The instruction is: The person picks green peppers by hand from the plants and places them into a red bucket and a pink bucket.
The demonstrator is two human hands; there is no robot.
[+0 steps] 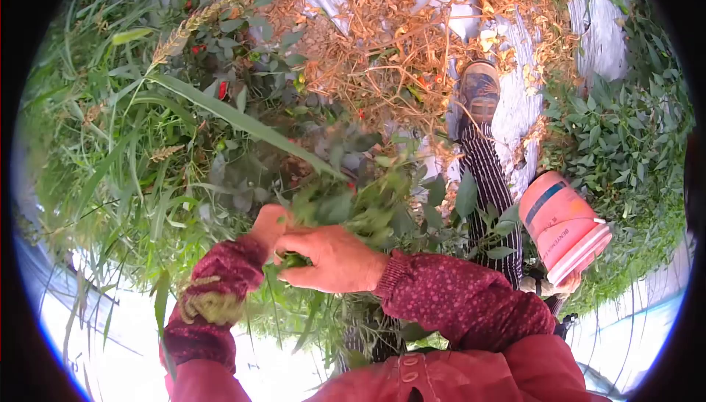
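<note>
My right hand (334,259) is closed, thumb and fingers curled around some green leaves (296,260) of a pepper plant. Close beside it, my left hand (271,227) reaches into the same foliage, its fingers hidden behind the leaves and the right hand. Blurred leafy stems (353,207) stand just beyond both hands. Further up the plants hang small red peppers, one red pepper (223,90) showing plainly among dark leaves. A long grass blade (250,126) with a seed head (176,40) slants across the view above my hands.
A pink bucket (560,218) leans tilted at the right, near my leg in striped trousers (489,181). My shoe (482,92) rests by white plastic sheeting (515,86) and dry brown stalks (390,49). Tall grass (95,145) crowds the left; leafy plants (610,137) line the right.
</note>
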